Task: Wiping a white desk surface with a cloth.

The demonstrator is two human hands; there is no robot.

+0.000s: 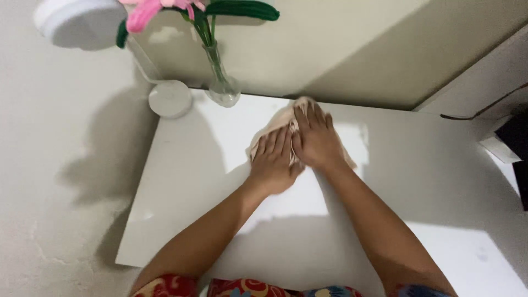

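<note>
Both hands, left hand (272, 162) beside right hand (314, 140), lie on a cloth (275, 125) on the table (181, 187); behind-left stand a vase (223, 88) and lamp base (170, 98).

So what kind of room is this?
Probably a room in a home. A white table stands against a plain wall, with a glass vase of flowers and a white lamp on it, and both hands press a beige cloth.

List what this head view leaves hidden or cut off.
- Cloth: mostly covered by the left hand and right hand, so its shape is unclear.
- Flower: cut by the top edge.
- Lamp: head cut by the top edge.
- Dark object: cut by the right edge; kind unclear.
- Table: near edge hidden by the arms.
</note>
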